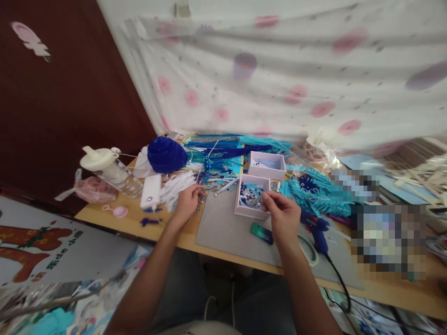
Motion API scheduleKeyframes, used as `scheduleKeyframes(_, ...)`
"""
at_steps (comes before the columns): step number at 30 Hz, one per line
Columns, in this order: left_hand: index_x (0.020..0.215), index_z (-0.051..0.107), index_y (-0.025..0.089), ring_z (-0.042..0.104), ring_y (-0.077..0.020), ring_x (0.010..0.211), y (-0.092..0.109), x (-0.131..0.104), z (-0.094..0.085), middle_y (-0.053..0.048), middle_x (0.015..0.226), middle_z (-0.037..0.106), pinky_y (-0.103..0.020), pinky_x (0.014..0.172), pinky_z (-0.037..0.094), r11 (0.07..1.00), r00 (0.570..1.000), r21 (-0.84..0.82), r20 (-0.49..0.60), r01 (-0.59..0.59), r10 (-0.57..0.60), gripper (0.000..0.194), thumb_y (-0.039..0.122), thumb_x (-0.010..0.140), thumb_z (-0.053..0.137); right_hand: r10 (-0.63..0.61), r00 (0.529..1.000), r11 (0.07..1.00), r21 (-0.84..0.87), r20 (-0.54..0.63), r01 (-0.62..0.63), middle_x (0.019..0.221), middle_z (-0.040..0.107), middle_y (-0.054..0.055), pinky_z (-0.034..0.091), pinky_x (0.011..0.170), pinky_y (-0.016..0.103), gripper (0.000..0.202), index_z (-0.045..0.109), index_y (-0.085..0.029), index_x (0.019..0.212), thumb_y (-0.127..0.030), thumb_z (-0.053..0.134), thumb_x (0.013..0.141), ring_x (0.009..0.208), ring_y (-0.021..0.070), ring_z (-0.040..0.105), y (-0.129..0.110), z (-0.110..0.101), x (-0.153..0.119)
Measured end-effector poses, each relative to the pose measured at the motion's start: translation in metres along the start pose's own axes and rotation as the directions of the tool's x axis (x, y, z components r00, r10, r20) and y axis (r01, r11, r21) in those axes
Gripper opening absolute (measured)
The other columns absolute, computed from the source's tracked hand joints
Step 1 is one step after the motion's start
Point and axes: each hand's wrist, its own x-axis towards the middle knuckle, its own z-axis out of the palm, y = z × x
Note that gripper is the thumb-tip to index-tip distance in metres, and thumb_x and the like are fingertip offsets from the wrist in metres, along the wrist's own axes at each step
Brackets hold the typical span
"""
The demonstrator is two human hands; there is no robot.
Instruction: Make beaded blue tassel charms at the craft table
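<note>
My right hand [284, 216] is at the right rim of a small white box [244, 211], thumb and fingertips pinched together. What they hold, if anything, is too small to make out. Inside the box lie blue, red and silver beads [250, 197]. My left hand [187, 204] rests by the mat's left edge, its fingers curled in over small silver trinkets [201, 196]; whatever is between them is hidden. Just beyond it is a dark blue beaded ornament [206, 165]. A green and dark blue small case [261, 233] lies on the grey mat [223, 232] below the box.
A second white box [267, 172] stands behind the first. Blue pipe cleaners [223, 139] spread along the back. A turquoise fuzzy piece [310, 188] and a blue glue gun [319, 235] with its cord are on the right. A drink bottle [111, 170] and blue coil [166, 154] stand left.
</note>
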Motion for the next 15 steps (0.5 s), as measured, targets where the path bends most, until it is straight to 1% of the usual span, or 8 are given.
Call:
scheduleKeyframes(3,0.106,0.071,0.017,0.062,-0.0158,0.062,-0.003,0.007,-0.005,-0.007,0.088,0.076,-0.026,0.059,0.047,1.000,1.000,0.029,0.018,0.008,-0.009,0.032,0.021,0.090,0.044,0.004,1.000,1.000,-0.007,-0.001,-0.004,0.054,0.062,-0.002,0.042,0.051,0.026,0.022,0.078,-0.017,0.079,-0.037,0.083,0.072,0.050,0.0122,0.052,0.001,0.001,0.001)
scheduleKeyframes(5,0.104,0.073,0.017,0.065,-0.0172,0.068,0.000,0.012,-0.009,-0.007,0.090,0.076,-0.028,0.067,0.050,0.995,1.000,0.099,0.014,-0.013,0.011,0.030,0.021,0.089,0.048,0.010,1.000,1.000,-0.014,-0.006,-0.010,0.054,0.062,-0.002,0.042,0.051,0.026,0.023,0.077,-0.017,0.079,-0.038,0.083,0.072,0.049,0.0122,0.052,0.001,0.001,0.001)
scheduleKeyframes(7,0.105,0.074,0.017,0.069,-0.0196,0.078,0.007,0.019,-0.010,-0.008,0.093,0.077,-0.030,0.077,0.051,0.977,0.997,0.201,0.029,-0.069,0.064,0.026,0.022,0.089,0.054,0.017,1.000,1.000,-0.018,-0.008,-0.017,0.054,0.062,-0.002,0.043,0.052,0.026,0.023,0.077,-0.017,0.079,-0.038,0.083,0.071,0.050,0.0123,0.052,0.001,0.001,0.001)
scheduleKeyframes(9,0.105,0.075,0.018,0.070,-0.0226,0.087,0.018,0.026,-0.007,-0.010,0.098,0.077,-0.033,0.085,0.051,0.936,0.985,0.316,0.114,-0.157,0.127,0.024,0.023,0.087,0.060,0.020,1.000,1.000,-0.023,-0.005,-0.020,0.054,0.062,-0.002,0.043,0.052,0.026,0.024,0.077,-0.017,0.079,-0.039,0.083,0.071,0.050,0.0123,0.052,0.001,0.000,0.002)
scheduleKeyframes(11,0.103,0.077,0.019,0.069,-0.0264,0.096,0.028,0.034,0.000,-0.011,0.102,0.077,-0.035,0.088,0.049,0.879,0.958,0.408,0.243,-0.246,0.155,0.023,0.023,0.084,0.066,0.018,1.000,0.999,-0.031,-0.004,-0.018,0.054,0.062,-0.002,0.043,0.052,0.026,0.024,0.077,-0.017,0.079,-0.039,0.083,0.071,0.050,0.0121,0.052,0.001,0.000,0.002)
scheduleKeyframes(13,0.097,0.079,0.021,0.069,-0.0287,0.099,0.035,0.041,0.009,-0.012,0.100,0.077,-0.035,0.089,0.049,0.848,0.933,0.444,0.330,-0.288,0.144,0.020,0.020,0.080,0.069,0.014,1.000,0.999,-0.037,-0.006,-0.014,0.053,0.061,-0.003,0.042,0.052,0.026,0.024,0.077,-0.017,0.079,-0.039,0.083,0.071,0.049,0.0120,0.051,0.001,0.001,0.002)
scheduleKeyframes(15,0.090,0.080,0.023,0.070,-0.0287,0.095,0.037,0.047,0.016,-0.011,0.094,0.077,-0.034,0.087,0.049,0.843,0.923,0.450,0.362,-0.295,0.130,0.019,0.014,0.076,0.070,0.012,1.000,0.999,-0.043,-0.002,-0.012,0.053,0.060,-0.003,0.042,0.052,0.027,0.023,0.077,-0.017,0.079,-0.039,0.083,0.072,0.050,0.0121,0.051,0.001,0.001,0.002)
